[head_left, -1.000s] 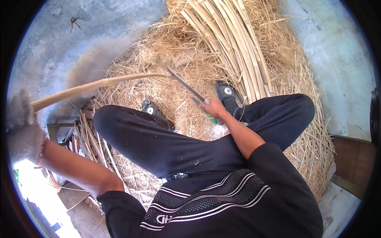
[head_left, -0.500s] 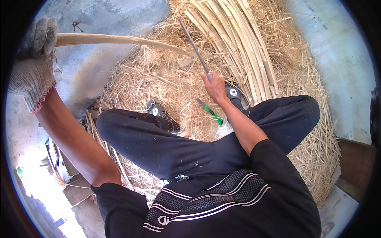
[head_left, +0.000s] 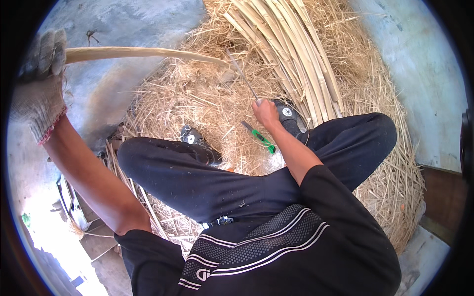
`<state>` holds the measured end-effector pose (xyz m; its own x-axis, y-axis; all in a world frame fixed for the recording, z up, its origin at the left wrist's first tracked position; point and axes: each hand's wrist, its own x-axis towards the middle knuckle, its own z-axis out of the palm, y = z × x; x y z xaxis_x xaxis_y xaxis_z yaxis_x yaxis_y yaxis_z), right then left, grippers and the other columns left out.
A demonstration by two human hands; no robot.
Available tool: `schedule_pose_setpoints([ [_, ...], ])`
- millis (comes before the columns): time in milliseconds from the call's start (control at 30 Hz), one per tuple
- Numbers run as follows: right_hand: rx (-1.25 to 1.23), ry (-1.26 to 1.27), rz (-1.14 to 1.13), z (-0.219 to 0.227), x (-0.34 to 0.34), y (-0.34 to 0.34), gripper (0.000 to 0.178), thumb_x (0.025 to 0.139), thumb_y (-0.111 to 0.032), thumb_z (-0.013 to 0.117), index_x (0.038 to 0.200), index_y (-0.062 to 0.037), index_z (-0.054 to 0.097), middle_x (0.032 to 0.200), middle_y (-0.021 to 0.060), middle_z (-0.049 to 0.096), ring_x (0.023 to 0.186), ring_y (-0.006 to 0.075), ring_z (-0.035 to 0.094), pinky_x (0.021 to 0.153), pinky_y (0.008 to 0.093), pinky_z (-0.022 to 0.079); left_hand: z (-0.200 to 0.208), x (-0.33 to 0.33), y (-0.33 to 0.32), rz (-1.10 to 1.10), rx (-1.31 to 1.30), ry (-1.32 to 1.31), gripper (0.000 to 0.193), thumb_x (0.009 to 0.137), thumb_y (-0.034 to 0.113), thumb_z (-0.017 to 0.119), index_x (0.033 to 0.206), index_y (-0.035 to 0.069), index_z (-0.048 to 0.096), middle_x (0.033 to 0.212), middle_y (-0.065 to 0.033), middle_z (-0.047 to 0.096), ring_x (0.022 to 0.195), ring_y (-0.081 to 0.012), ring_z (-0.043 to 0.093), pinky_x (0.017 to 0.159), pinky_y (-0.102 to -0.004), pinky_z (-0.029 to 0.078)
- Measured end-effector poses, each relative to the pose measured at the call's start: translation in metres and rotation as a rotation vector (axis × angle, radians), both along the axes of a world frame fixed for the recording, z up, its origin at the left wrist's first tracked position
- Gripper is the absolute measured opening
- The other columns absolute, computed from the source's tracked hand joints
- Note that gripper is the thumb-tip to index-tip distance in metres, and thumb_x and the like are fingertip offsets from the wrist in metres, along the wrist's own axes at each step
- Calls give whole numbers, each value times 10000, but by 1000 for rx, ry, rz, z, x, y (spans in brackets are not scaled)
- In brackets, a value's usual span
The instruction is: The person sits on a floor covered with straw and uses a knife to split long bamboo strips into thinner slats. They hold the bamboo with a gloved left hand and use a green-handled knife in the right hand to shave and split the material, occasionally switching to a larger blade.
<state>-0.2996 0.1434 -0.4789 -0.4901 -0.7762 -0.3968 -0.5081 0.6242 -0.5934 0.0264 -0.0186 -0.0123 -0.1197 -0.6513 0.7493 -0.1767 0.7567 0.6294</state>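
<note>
My left hand (head_left: 43, 64), in a grey knit work glove, is closed round one end of a long pale bamboo strip (head_left: 128, 52) at the upper left. The strip runs rightward, and its far end lies over the shavings between my feet. My bare right hand (head_left: 266, 113) grips the handle of a long, thin knife (head_left: 243, 76), most of the handle being hidden in my fist. Its blade points up and left, with the tip close to the strip's far end; whether they touch I cannot tell. A green utility knife (head_left: 263, 141) lies on the shavings below my right hand.
A bundle of split bamboo strips (head_left: 296, 59) lies at the upper right, beside my right shoe (head_left: 288, 113). Straw-coloured shavings (head_left: 182, 98) cover the floor around my legs. My left shoe (head_left: 192, 139) rests among them. More thin strips (head_left: 143, 197) lie past my left knee.
My right hand has moved slightly down, and the knife blade now sits lower, its tip nearer the strip's far end. The left hand and strip have shifted only slightly.
</note>
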Motion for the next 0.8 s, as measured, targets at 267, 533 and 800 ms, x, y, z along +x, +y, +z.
schedule_pose_setpoints([
  [267,-243,-132,-48,33,25,14,514,929,-451,569,887,57,641,777,276,665,747,399,681,704,496,525,-16,-27,24,-69,70,137,425,922,311,540,1111,-64,602,1018,-225,651,1008,-431,637,845,-624,525],
  [533,-236,32,92,26,38,14,498,938,-408,572,963,88,606,749,278,658,705,390,675,692,487,550,-29,-36,26,-82,80,169,397,910,280,558,1096,-68,603,1000,-214,653,975,-409,642,823,-593,533],
  [800,-162,-21,146,60,47,-2,415,949,-369,560,989,28,673,750,176,681,620,257,662,541,398,558,-30,-29,35,-64,85,156,370,899,249,577,1082,-71,604,982,-203,654,943,-387,647,801,-561,541],
])
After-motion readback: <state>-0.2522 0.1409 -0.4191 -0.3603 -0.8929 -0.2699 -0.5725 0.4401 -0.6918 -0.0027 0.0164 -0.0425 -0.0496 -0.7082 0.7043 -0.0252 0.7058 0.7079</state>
